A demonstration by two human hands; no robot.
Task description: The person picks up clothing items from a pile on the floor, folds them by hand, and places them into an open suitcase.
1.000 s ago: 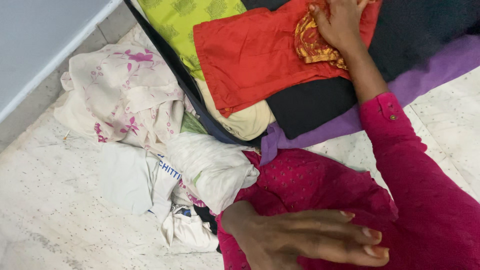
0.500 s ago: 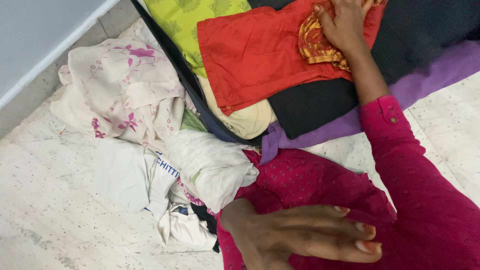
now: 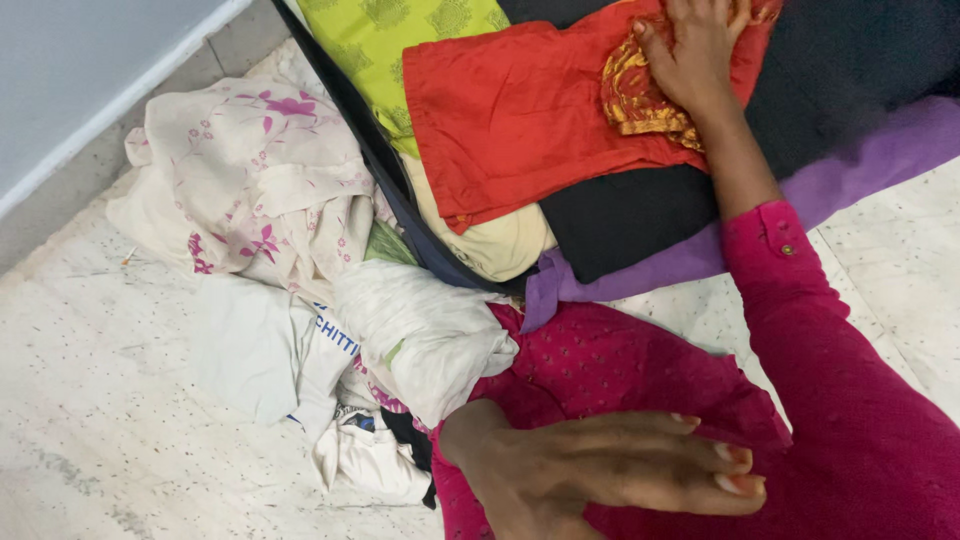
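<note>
My right hand [image 3: 693, 52] reaches to the top of the view from a magenta sleeve [image 3: 840, 360]. Its fingers curl into the bunched gold embroidery of a red garment [image 3: 510, 110]. The fingertips are cut off by the top edge. That garment lies on a stack of folded clothes: a lime green patterned piece [image 3: 400, 35], a cream piece [image 3: 500, 245], a black one [image 3: 630, 210] and a purple one [image 3: 700, 255]. My left hand [image 3: 600, 475] lies flat at the bottom, fingers stretched out to the right, pressing on a magenta dotted cloth [image 3: 610, 365].
A loose heap sits on the speckled pale floor [image 3: 110, 420] at left: a cream floral cloth [image 3: 250, 180], a white rolled cloth [image 3: 420, 335] and a white printed piece [image 3: 290, 360]. A grey wall with a white skirting [image 3: 90, 70] runs along the top left.
Both hands stay where they were. The view has shifted slightly, and my left hand's fingers lie a little flatter on the magenta cloth.
</note>
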